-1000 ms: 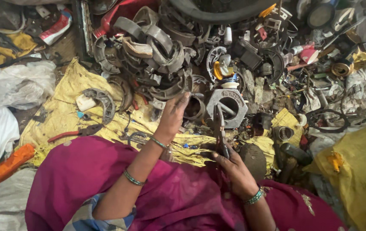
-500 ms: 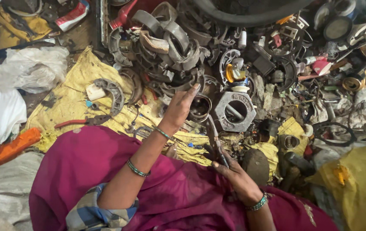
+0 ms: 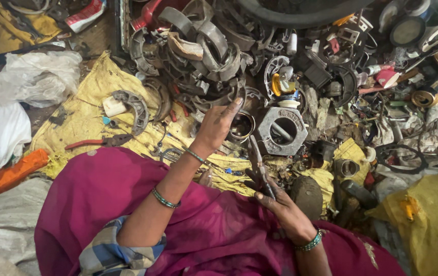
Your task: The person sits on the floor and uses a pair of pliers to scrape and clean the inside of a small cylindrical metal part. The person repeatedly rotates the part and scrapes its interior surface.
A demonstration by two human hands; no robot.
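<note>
The left hand [image 3: 218, 127] stretched open, fingertips at the heap of curved metal scrap [image 3: 206, 56], just above a round metal ring [image 3: 241, 125]. The right hand [image 3: 275, 202] gripped dark pliers [image 3: 257, 162], pointing up toward a hexagonal grey casting [image 3: 281, 131] on yellow sacking [image 3: 83, 115].

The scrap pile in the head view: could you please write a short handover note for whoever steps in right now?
Left hand: open, empty, reaching over the scrap pile, fingertips above a round metal ring.
Right hand: gripping dark pliers, pointing toward the pile.
Nearby: grey hexagonal casting beside the ring; red-handled pliers on the yellow sheet.
Done: nothing lifted yet.
Left: left hand has still to touch anything.
</note>
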